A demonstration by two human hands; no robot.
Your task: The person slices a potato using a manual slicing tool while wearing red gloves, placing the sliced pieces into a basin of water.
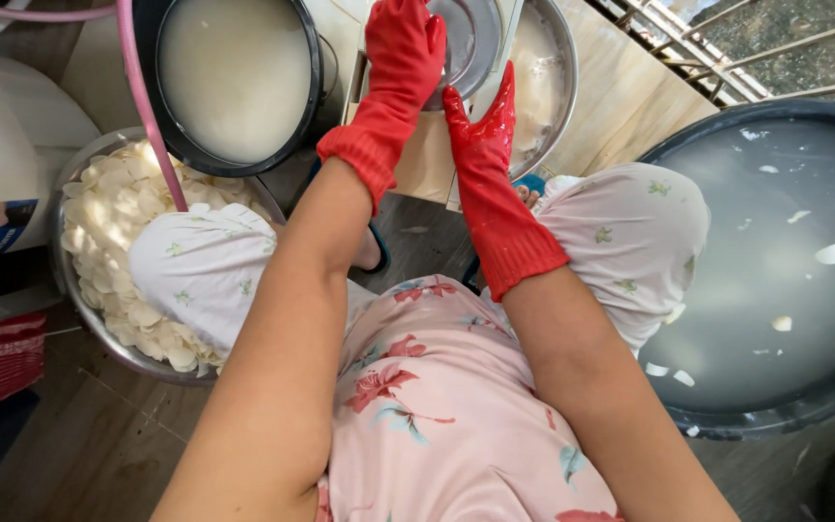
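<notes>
Seated person, floral dress. Right hand (pixel 480 126) in red rubber glove, fingers straight and together, upright, holding nothing. Left hand (pixel 406 48), gloved alike, lies flat on round steel plate (pixel 466 39). Step, by judgement: handling plate. Steel basin of pale slices (pixel 108 232) left; dark tub of cloudy water (pixel 775 290) right; plank floor (pixel 99 445).

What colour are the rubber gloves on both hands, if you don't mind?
Bright red gloves, glossy and wet, seen in the head view.
</notes>
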